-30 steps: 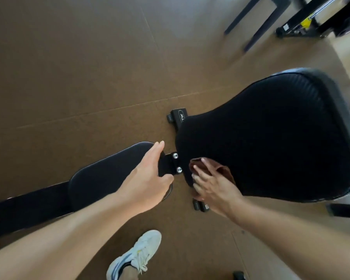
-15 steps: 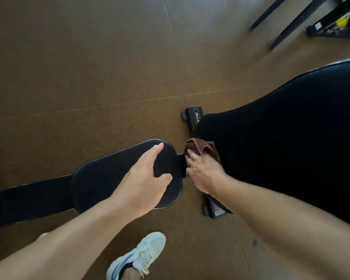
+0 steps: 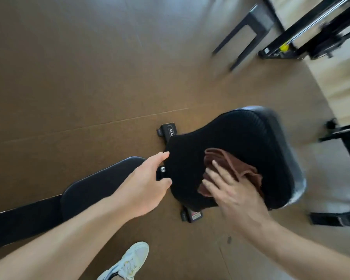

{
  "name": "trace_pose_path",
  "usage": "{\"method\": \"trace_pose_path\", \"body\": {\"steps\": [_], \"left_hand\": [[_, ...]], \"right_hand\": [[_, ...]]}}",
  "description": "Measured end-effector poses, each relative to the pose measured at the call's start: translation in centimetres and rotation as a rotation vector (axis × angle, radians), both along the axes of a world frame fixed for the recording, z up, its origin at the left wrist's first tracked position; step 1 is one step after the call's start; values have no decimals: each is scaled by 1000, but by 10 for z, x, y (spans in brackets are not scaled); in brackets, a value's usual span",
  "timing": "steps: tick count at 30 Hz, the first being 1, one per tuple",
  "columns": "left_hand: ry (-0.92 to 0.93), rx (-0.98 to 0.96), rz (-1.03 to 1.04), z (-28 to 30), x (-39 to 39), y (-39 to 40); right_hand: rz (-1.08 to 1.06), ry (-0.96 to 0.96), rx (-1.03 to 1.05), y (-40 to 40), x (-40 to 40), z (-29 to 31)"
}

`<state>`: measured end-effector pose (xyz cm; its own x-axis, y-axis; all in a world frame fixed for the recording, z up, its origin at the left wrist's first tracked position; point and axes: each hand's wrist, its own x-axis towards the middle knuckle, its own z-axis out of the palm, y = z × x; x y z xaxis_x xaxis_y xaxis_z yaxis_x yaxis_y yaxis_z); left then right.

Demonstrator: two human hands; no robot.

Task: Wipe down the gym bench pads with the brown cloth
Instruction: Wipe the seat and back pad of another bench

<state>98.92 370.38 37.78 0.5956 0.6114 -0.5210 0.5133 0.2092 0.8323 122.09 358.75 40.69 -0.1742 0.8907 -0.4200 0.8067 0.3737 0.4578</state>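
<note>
The brown cloth [image 3: 233, 170] lies bunched on the wide black bench pad [image 3: 249, 138], and your right hand [image 3: 233, 191] presses it down with flat, released fingers. Your left hand [image 3: 143, 184] rests open at the joint beside the narrow pad [image 3: 101, 182]. A white shoe [image 3: 127, 261] stands on the brown floor [image 3: 89, 77].
</note>
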Motion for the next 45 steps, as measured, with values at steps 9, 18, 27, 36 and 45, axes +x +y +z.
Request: {"method": "trace_pose_path", "body": {"steps": [9, 18, 27, 36, 45], "left_hand": [[-233, 64, -51, 72, 84, 13], [-148, 87, 99, 22, 98, 16], [39, 122, 177, -29, 34, 37], [103, 90, 201, -70, 5, -3], [-136, 270, -77, 32, 61, -34]], "right_hand": [[-710, 414, 425, 56, 22, 100], [-507, 15, 243, 154, 11, 81], [-241, -322, -238, 204, -29, -113], [144, -446, -383, 139, -38, -208], [3, -305, -191, -23, -17, -50]]}}
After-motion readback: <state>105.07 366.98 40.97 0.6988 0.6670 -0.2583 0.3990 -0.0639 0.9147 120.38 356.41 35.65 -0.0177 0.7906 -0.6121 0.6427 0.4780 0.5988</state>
